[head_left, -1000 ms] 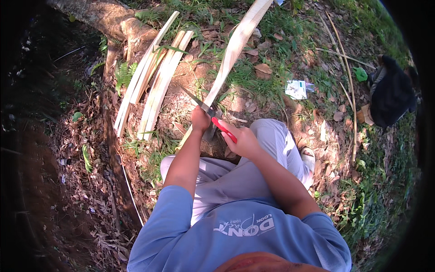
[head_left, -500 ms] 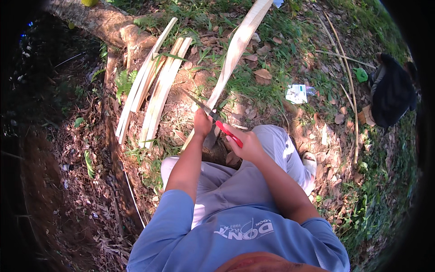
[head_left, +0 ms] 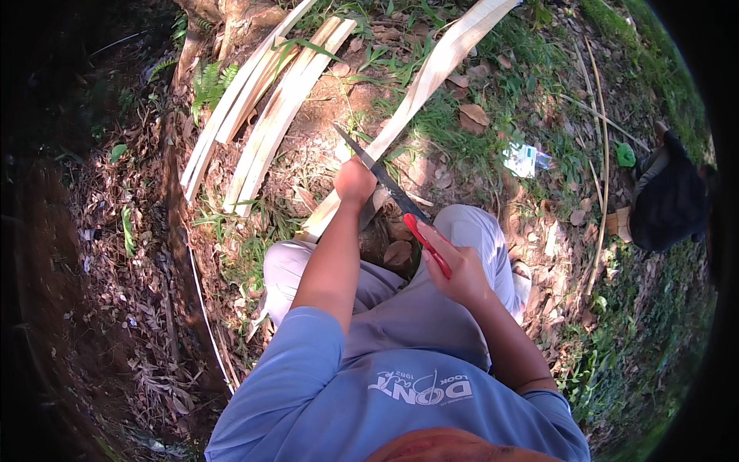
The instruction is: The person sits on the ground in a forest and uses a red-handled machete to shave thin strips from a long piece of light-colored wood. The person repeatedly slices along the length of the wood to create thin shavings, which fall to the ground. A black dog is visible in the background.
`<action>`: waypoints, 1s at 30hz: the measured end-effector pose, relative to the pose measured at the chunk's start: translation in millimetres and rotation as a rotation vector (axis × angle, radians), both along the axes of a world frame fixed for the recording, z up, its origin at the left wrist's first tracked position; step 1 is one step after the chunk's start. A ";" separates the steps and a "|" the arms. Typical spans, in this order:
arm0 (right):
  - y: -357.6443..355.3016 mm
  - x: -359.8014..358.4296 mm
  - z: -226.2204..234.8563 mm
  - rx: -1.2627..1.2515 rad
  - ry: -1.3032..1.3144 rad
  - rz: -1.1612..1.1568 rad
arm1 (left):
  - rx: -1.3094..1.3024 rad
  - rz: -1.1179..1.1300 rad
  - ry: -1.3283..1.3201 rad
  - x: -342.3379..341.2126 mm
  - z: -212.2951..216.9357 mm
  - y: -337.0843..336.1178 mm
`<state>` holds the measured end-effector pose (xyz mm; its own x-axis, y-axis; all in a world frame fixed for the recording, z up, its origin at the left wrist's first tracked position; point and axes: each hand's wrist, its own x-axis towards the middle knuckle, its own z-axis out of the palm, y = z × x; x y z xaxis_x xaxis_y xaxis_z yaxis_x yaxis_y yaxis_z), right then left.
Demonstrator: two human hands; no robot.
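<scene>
At the far left I see a green fern, and just beside it some pale wooden strips lie close together on the ground. Near the middle, the left hand is closed — it grips a long pale board, which runs from the near left, beside the left knee, to the far right. Over this board, just beyond the left hand, the blade of a saw crosses; whether it bites the wood, I cannot tell. The right hand is wrapped around the saw's red handle. Further right are a white packet, a long thin stick, a small green thing and — at the right end — a dark bundle.
</scene>
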<state>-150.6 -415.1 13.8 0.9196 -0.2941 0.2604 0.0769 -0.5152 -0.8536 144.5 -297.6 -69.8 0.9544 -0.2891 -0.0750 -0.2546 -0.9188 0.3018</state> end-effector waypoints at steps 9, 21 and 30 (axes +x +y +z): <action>0.0 35.9 -4.1 0.132 0.115 0.025 | -0.009 -0.014 0.003 4.0 -3.2 5.3; 9.8 -0.7 35.7 0.072 0.090 0.015 | 0.047 -0.076 -0.074 -5.8 -6.7 6.5; 2.4 48.8 20.0 0.076 0.059 -0.008 | 0.043 -0.045 -0.076 -4.9 -4.0 -0.1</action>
